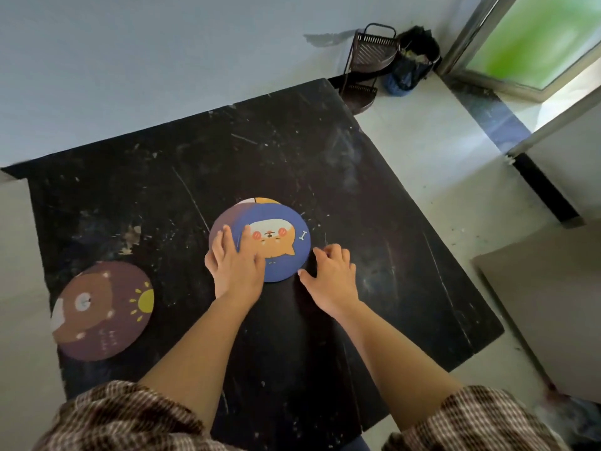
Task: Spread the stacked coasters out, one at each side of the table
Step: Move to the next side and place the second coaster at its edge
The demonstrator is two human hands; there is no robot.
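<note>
Two coasters remain stacked mid-table (357, 190): the blue coaster (286, 222) under the flat, open left hand (235, 262); right hand (331, 275) open at its edge. Brown coaster (100, 310) overhangs the left edge.

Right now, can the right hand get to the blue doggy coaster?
Probably yes. The right hand rests on the table just beside the blue coaster, with nothing between them. The left hand already presses on its other side.
</note>
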